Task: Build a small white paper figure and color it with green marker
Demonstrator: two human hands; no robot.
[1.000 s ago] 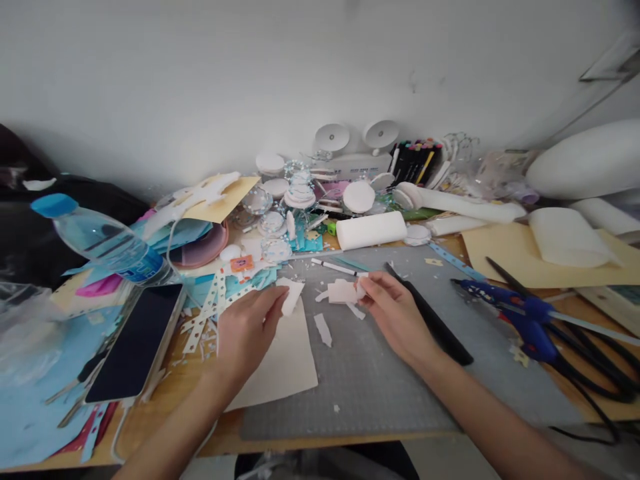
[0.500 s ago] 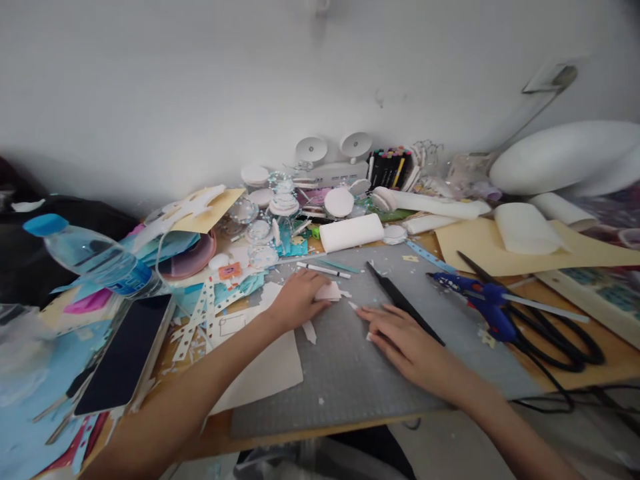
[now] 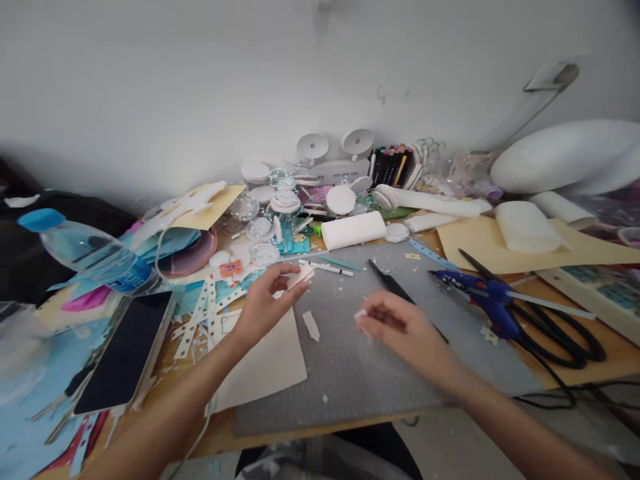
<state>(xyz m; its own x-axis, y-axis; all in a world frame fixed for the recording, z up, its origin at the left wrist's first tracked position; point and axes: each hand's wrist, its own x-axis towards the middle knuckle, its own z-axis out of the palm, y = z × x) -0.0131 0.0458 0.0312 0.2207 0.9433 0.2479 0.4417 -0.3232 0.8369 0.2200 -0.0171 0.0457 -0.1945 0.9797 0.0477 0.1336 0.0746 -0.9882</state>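
My left hand (image 3: pixel 274 300) is raised a little above the grey cutting mat (image 3: pixel 280 410), gripping small white paper pieces (image 3: pixel 301 274) between thumb and fingers. To its right, my right hand (image 3: pixel 395 323) pinches a small white paper scrap (image 3: pixel 361 315) at its fingertips. A torn strip of white paper (image 3: pixel 311 326) lies on the mat between the two hands. Under my left forearm is a white sheet (image 3: pixel 273 373) with a drawn outline at its upper left. Just beyond the hands rests a white pen (image 3: pixel 327 268).
A black craft tool (image 3: pixel 393 287), a blue glue gun (image 3: pixel 473 287) and large black scissors (image 3: pixel 555 340) lie on the right. A phone (image 3: pixel 125 353) and a water bottle (image 3: pixel 95 257) are on the left. White rolls (image 3: pixel 353 230) and round decorations crowd the back.
My left hand has lifted off the mat and moved left with the white paper pieces. My right hand, earlier flat with fingers stretched, has come up and closed on a small scrap.
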